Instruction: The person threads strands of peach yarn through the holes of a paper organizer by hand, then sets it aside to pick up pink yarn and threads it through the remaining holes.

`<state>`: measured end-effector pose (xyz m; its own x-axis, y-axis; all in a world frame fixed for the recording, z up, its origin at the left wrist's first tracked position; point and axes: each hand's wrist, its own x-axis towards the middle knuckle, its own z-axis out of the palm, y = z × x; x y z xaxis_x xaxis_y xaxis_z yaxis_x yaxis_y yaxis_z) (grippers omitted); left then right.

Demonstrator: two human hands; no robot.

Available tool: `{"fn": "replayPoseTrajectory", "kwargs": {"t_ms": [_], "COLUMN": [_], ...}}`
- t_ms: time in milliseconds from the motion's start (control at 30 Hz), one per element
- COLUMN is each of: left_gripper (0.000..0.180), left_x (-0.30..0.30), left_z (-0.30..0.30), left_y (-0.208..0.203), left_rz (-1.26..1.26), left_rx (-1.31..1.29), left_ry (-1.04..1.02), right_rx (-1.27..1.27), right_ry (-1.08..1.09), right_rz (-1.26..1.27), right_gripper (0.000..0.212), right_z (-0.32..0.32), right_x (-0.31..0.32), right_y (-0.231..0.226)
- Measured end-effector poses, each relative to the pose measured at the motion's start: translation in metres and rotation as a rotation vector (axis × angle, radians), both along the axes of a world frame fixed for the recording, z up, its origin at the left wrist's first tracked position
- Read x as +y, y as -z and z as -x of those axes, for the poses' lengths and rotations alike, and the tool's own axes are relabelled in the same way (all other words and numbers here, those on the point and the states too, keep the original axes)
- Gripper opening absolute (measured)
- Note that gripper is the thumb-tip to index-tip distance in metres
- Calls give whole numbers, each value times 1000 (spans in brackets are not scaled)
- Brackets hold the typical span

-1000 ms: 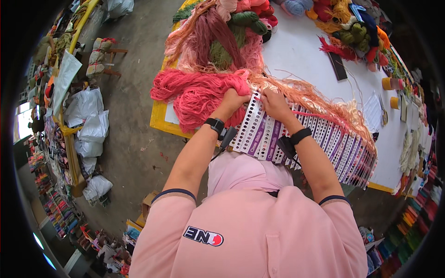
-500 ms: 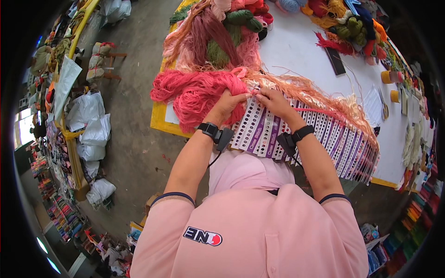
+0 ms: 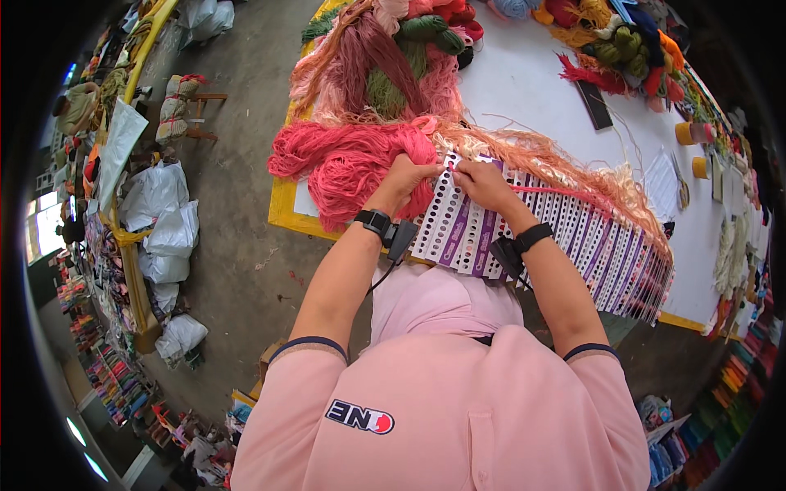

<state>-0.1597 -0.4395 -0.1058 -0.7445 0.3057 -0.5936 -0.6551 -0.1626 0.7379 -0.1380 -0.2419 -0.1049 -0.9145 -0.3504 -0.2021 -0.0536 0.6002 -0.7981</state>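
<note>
My left hand (image 3: pixel 404 180) pinches the upper edge of a white punched card strip (image 3: pixel 443 209), its thumb stretched toward the right. My right hand (image 3: pixel 485 185) has its fingertips pressed together beside the left thumb, at the same card. A small bit of pink yarn shows at a hole between the two hands; whatever thin strand the right fingers grip is too small to make out. A big heap of coral-pink yarn (image 3: pixel 348 174) lies left of and against my left hand. Several more punched cards (image 3: pixel 565 225) with purple stripes spread in a row to the right.
Orange and peach yarn ends (image 3: pixel 557 159) trail along the cards' far side. Skeins in maroon and green (image 3: pixel 389 74) are piled beyond on the white table (image 3: pixel 516 90). At right lie a black bar (image 3: pixel 594 105), scissors (image 3: pixel 682 184) and thread spools (image 3: pixel 694 133). A stool (image 3: pixel 201 114) stands at left.
My hands stay at the upper end of the card. The pink yarn between my fingertips now shows as a small bit at a hole. My right fingers have curled slightly.
</note>
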Motion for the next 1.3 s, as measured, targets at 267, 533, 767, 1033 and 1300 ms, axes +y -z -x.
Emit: {"fn": "replayPoseTrajectory", "kwargs": {"t_ms": [267, 533, 767, 1033, 1300], "left_gripper": [18, 17, 18, 16, 15], "left_x": [-12, -22, -10, -77, -240], "left_z": [10, 10, -2, 64, 114], "left_y": [4, 9, -8, -34, -83], "left_rz": [31, -417, -105, 61, 254], "left_rx": [-150, -310, 68, 38, 352], "left_ry": [114, 25, 248, -151, -800], "right_rx": [19, 57, -202, 20, 26], "right_ry": [21, 2, 90, -27, 36], "right_rz": [-24, -58, 220, -198, -218], "right_gripper": [22, 22, 21, 18, 18], "right_z": [-2, -4, 8, 4, -7], "right_x": [1, 0, 5, 12, -8], "right_y": [0, 3, 1, 24, 8]}}
